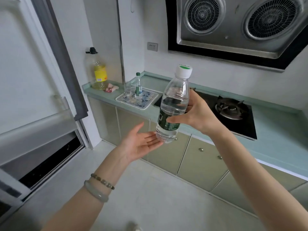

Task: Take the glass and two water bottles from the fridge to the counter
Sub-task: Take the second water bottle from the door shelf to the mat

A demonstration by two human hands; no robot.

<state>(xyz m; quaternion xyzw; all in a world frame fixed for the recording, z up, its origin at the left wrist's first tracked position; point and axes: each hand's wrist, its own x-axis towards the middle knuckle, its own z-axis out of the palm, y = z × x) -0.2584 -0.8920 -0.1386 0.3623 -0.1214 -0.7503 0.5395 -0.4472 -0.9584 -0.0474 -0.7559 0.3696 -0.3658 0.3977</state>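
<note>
In mid-air near the middle of the scene, a water bottle (173,104) with a white cap stands nearly upright, gripped around its label by the right hand (195,114). The left hand (141,142) lies open, palm up, its fingertips at the bottle's base. Farther off on the bench (103,97), a tray (146,100) carries a second bottle (138,85) and a glass (129,89); an oil jug (98,70) stands to their left, a gas hob (233,112) to the right.

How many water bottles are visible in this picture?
2. One water bottle is held in the right hand; the other bottle stands on the tray. More may be hidden.
</note>
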